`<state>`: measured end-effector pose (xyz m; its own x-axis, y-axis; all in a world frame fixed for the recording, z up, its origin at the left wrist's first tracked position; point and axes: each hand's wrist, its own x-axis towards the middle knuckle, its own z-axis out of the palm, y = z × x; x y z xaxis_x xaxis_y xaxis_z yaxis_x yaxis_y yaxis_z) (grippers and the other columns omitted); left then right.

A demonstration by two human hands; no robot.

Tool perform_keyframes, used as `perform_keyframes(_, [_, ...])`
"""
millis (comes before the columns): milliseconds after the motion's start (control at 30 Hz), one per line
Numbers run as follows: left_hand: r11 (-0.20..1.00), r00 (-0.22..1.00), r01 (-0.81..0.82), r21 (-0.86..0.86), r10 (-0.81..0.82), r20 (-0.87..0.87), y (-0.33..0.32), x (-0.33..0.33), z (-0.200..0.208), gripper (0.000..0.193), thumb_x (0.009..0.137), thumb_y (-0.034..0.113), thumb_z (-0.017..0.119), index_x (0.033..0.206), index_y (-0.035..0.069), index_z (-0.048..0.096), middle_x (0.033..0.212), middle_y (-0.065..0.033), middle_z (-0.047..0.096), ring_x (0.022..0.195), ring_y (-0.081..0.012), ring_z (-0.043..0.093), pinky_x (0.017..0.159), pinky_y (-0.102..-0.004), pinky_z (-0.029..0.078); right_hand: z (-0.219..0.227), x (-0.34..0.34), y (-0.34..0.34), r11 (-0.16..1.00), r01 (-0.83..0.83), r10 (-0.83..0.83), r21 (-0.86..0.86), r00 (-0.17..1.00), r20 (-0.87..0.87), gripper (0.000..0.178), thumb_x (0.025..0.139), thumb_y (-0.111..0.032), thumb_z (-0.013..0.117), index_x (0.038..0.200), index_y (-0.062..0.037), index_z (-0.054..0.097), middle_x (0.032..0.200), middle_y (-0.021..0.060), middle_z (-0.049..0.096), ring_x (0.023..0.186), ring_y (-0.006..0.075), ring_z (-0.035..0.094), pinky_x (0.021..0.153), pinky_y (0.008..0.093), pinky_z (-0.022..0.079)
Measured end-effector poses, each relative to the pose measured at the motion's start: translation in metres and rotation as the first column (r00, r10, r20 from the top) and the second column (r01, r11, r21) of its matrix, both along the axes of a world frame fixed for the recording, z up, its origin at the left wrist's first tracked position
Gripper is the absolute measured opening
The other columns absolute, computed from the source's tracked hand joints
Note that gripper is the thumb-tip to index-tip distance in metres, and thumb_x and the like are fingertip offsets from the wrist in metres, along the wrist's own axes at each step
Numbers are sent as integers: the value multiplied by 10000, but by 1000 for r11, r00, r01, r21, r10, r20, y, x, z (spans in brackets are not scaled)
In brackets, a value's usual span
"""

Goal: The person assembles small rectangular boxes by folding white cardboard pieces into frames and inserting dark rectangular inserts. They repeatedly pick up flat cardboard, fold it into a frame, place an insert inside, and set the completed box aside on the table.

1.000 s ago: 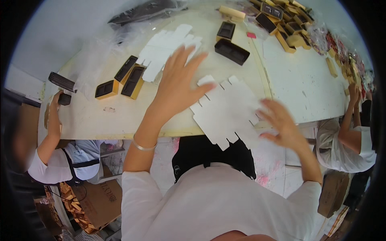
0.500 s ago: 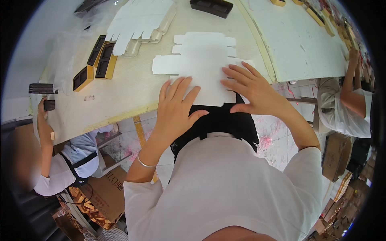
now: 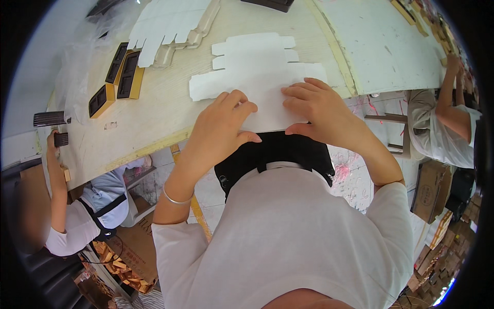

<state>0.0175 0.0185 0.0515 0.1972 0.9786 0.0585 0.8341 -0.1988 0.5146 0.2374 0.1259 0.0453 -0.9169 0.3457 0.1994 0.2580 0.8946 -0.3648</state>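
A white die-cut cardboard box blank (image 3: 260,77) lies in front of me at the table's near edge, with notched tabs on its far side and a wide flap on each side. My left hand (image 3: 218,126) is on its near left part, fingers bent over the card and thumb at the near edge. At the near right, my right hand (image 3: 321,110) has its fingers bent over the card and its thumb at the same edge. The card's near corners are partly hidden under my hands.
Left of the blank stand several gold boxes (image 3: 135,82) with dark inserts. Beyond them lies a pile of white blanks (image 3: 164,23) by a clear plastic tray (image 3: 167,54). A dark tray (image 3: 270,4) is at the far edge. Co-workers sit at left and right.
Both hands have changed from spread fingers lying on the blank to bent fingers with thumbs at its near edge. The blank sits slightly farther left in view.
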Motion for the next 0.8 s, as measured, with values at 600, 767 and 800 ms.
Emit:
perform_keyframes(600, [975,998,-55,215,46,48,27,-13,-26,284,729,217,772,926,63,637,878,-66,552,828,-261,545,741,-358,444,-27,-21,6,936,-50,77,349,995,-66,240,720,-99,644,930,10,604,912,105,537,860,233,535,815,335,451])
perform_keyframes(767, [962,999,-25,273,16,34,26,-16,-27,215,766,201,743,890,50,653,830,-69,550,795,-258,538,739,-366,425,-22,-27,11,893,-139,139,428,990,32,171,735,-66,633,886,8,604,862,97,524,812,237,537,757,329,444])
perform_keyframes(800, [966,999,-31,258,20,46,28,-17,-30,187,776,195,732,868,49,661,810,-68,546,778,-258,531,730,-368,412,-21,-29,16,904,-139,150,405,989,3,132,728,-72,622,839,-2,608,814,88,517,788,222,534,721,308,433])
